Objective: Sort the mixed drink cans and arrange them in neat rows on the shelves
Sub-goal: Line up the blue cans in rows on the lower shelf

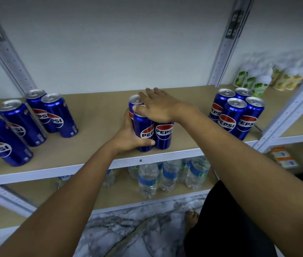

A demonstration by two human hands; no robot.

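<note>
A tight cluster of blue Pepsi cans (162,134) stands at the front middle of the brown shelf (100,115). My left hand (128,135) grips the front left can (144,132) from the side, thumb curled across its lower front. My right hand (158,105) lies flat on the tops of the cluster with its fingers straight. Several more Pepsi cans (35,115) stand loosely spread at the left of the shelf. Another close group of Pepsi cans (237,113) stands at the right.
White perforated uprights (225,47) frame the shelf. Green and yellow drink containers (265,78) fill the neighbouring shelf at the right. Water bottles (165,176) stand on the shelf below. Orange and white packs (282,157) lie lower right. A marble floor and my bare foot (191,218) are beneath.
</note>
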